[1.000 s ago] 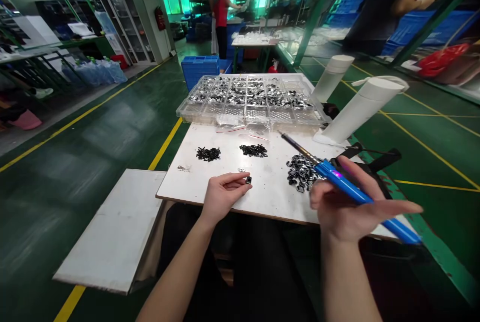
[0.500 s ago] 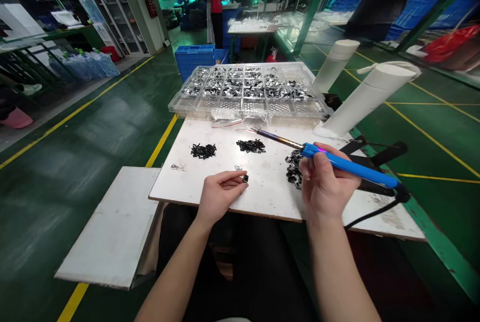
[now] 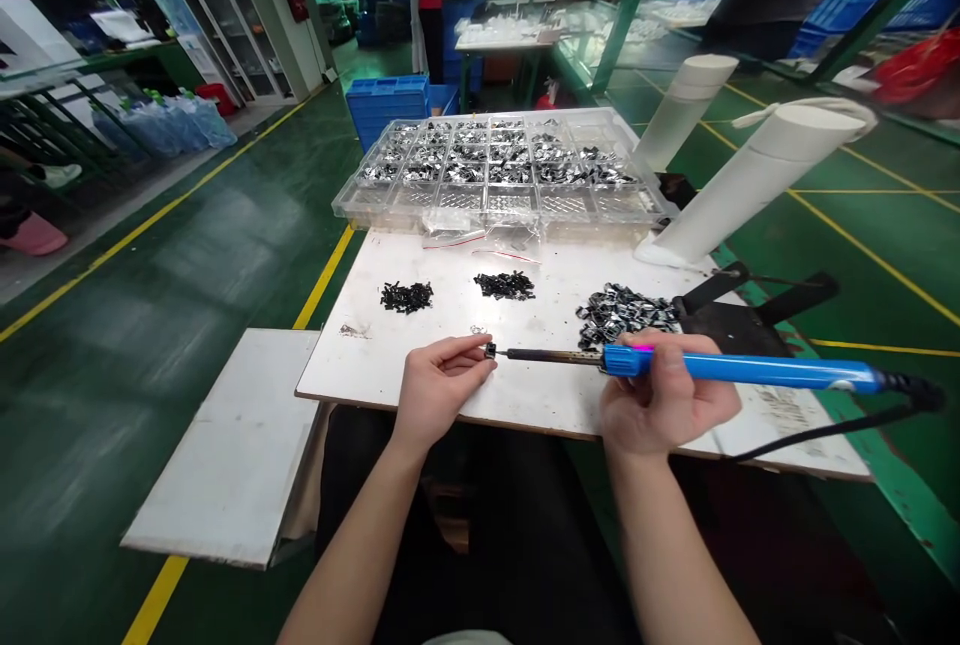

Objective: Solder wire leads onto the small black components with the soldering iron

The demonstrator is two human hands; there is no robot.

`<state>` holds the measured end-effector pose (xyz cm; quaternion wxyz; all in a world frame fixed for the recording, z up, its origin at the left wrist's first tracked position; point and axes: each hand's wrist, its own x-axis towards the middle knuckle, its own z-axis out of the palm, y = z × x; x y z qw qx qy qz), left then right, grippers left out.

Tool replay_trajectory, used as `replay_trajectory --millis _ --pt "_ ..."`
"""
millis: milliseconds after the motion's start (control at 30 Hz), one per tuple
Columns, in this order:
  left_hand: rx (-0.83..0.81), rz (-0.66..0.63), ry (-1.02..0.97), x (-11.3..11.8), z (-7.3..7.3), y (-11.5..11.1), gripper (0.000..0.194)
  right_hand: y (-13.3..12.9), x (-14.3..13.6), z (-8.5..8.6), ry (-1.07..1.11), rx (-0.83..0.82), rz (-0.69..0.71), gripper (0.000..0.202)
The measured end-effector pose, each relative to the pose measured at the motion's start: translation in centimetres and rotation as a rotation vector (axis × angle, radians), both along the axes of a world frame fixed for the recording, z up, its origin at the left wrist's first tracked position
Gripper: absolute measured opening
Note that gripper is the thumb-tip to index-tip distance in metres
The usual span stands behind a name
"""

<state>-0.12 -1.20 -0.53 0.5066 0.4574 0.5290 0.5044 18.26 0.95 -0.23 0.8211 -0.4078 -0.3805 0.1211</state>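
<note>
A small black part [image 3: 490, 350] is pinched between the thumb and fingers of my left hand [image 3: 442, 385], just over the front of the white board [image 3: 547, 385]. My right hand [image 3: 667, 395] grips a blue soldering iron [image 3: 780, 370] by its handle. The iron lies nearly level, its tip pointing left and reaching the part; whether it touches is too small to tell. Past my right hand lies a heap of shiny black pieces [image 3: 626, 313]. Two piles of tiny black pieces, a left pile [image 3: 406, 297] and a middle pile [image 3: 504, 285], lie farther back on the board.
Along the board's back edge stands a clear compartment tray [image 3: 502, 200] holding shiny parts. Two white tubes, a near one [image 3: 765, 180] and a far one [image 3: 686, 115], rise at the right. A black stand [image 3: 739, 325] sits beside the heap. People are in the background.
My right hand has swung the soldering iron down and level, bringing its tip from above the board to the part. My left hand has stayed nearly still with the part.
</note>
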Motion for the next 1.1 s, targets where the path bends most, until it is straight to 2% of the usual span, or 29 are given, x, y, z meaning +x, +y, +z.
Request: replay_trajectory --millis 233,400,767,1100 --pt "0.013 -0.002 0.028 0.01 0.09 -0.07 0.033 -0.07 -0.11 -0.14 0.006 0.016 0.036 0.021" --pt "0.014 -0.010 0.045 0.07 0.50 -0.23 0.033 -0.05 0.00 -0.09 -0.030 0.059 0.113 0.021" --pt "0.036 -0.020 0.041 -0.01 -0.08 -0.12 0.032 -0.06 0.19 -0.45 -0.095 0.050 0.098 0.017" --pt "0.041 -0.021 0.051 -0.01 0.04 -0.13 0.031 -0.08 0.24 -0.54 -0.112 0.067 0.125 0.016"
